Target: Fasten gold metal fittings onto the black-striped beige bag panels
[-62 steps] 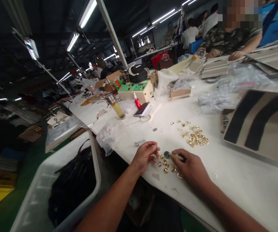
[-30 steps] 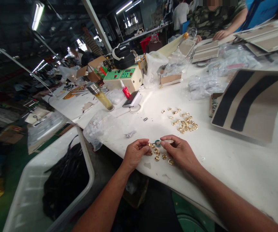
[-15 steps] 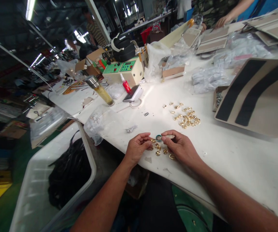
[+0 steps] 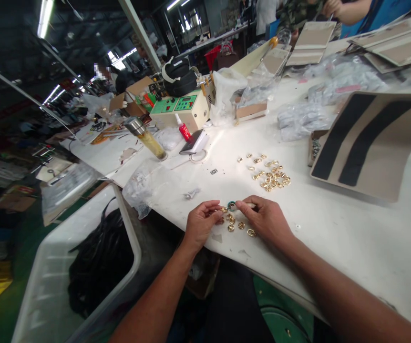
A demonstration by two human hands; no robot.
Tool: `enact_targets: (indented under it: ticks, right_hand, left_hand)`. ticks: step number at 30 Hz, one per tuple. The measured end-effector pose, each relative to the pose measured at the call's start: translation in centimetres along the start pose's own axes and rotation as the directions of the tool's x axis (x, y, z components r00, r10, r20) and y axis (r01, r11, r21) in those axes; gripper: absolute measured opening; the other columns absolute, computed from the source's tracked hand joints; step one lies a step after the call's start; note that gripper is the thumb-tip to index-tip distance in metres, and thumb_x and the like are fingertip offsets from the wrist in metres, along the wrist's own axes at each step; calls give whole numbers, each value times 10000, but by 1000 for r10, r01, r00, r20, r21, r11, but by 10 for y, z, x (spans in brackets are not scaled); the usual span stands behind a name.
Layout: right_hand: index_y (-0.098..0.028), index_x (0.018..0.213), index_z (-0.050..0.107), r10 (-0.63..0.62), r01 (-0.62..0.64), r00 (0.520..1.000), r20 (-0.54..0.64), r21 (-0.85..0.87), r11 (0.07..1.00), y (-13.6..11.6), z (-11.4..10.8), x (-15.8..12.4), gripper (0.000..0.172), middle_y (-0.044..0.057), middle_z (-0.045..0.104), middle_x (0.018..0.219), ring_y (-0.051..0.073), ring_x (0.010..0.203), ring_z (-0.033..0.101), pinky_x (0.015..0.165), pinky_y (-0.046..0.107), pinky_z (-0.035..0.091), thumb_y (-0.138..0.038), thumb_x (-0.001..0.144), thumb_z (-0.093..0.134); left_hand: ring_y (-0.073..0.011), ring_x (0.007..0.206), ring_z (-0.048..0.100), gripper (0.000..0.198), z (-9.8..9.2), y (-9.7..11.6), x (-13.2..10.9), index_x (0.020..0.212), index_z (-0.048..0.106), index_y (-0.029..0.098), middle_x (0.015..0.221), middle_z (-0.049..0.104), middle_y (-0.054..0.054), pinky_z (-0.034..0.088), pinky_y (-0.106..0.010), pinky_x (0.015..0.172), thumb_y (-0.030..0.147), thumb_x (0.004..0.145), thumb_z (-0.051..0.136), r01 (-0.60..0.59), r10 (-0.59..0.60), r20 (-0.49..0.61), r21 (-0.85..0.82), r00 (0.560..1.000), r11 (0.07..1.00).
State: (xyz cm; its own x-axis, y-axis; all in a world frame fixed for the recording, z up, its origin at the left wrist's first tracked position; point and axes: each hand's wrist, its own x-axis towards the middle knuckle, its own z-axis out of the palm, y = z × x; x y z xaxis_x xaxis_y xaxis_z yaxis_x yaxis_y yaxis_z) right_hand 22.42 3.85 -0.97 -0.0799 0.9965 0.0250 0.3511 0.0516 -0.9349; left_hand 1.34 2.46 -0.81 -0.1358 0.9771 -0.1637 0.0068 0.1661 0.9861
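Just below centre, the left hand point(image 4: 202, 223) is pinching a gold fitting point(image 4: 224, 209), the right hand point(image 4: 267, 218) a half-hidden pale stick point(image 4: 251, 205) near the teal cup point(image 4: 229, 206); the bottle point(image 4: 184, 131) is bearing an unreadable label.

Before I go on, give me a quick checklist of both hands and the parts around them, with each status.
1. Left hand has a gold fitting at its fingertips: ok.
2. Right hand holds the pale tool: ok.
3. Green-rimmed item sits between the hands: ok.
4. Left fingertips clear of loose gold pieces: not ok, some lie close by.
5. Larger gold pile apart from both hands: ok.
6. Firmness of either grip: cannot tell.
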Motion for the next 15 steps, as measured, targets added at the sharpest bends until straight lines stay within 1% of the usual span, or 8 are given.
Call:
enact_targets:
  ticks: [2, 4, 8, 11, 13, 15]
  right_hand:
    - [-225, 919, 777, -18, 19, 1000, -20, 57, 998, 4, -1, 3, 391, 23, 755, 797, 189, 674, 644, 658, 307, 458, -587, 933, 630]
    - [-228, 965, 773, 1, 2, 999, -51, 50, 999, 8, -1, 5, 341, 24, 772, 841, 190, 691, 667, 681, 310, 476, -545, 922, 656]
    - [-271, 979, 772, 9, -14, 999, -46, -114, 993, 12, 1, 6, 220, 0, 787, 901, 200, 772, 694, 712, 311, 470, -457, 922, 670]
    - [-288, 992, 768, -4, -3, 1000, -28, -246, 969, 11, 3, 5, 191, -6, 790, 920, 205, 790, 694, 710, 308, 448, -434, 941, 657]
    - [-287, 1008, 767, -20, 15, 1000, -11, -317, 948, 9, 3, 4, 200, 5, 789, 899, 212, 777, 693, 690, 307, 426, -440, 954, 650]
    - [-287, 1008, 765, -43, 40, 999, 2, -357, 933, 8, 4, 3, 205, 11, 786, 882, 217, 774, 693, 677, 304, 408, -444, 965, 641]
  left_hand:
    - [-120, 663, 664, 429, 0, 1, 0, 1044, 748, 155, 927, 772, -50, 570, -254, 637, 326, 685, 909, -22, 23, -40, 29, 999, 999]
    - [-123, 668, 662, 403, -2, 0, -1, 1044, 756, 159, 929, 775, -53, 552, -243, 617, 309, 696, 895, -40, 46, -60, 93, 997, 995]
    - [-146, 712, 687, 295, -5, 0, -6, 1030, 790, 182, 887, 772, -38, 557, -254, 678, 274, 755, 842, -71, 86, -41, 280, 995, 957]
    - [-139, 700, 655, 260, -6, 3, -10, 1018, 809, 203, 854, 744, -15, 537, -249, 694, 262, 766, 834, -142, 167, -26, 408, 986, 902]
    - [-129, 697, 624, 248, -6, 6, -12, 1003, 816, 216, 916, 737, -16, 521, -243, 687, 257, 759, 838, -204, 237, -19, 449, 971, 870]
    - [-126, 695, 604, 223, -6, 10, -13, 986, 818, 222, 958, 735, -19, 514, -242, 681, 268, 768, 831, -232, 273, -25, 457, 962, 859]
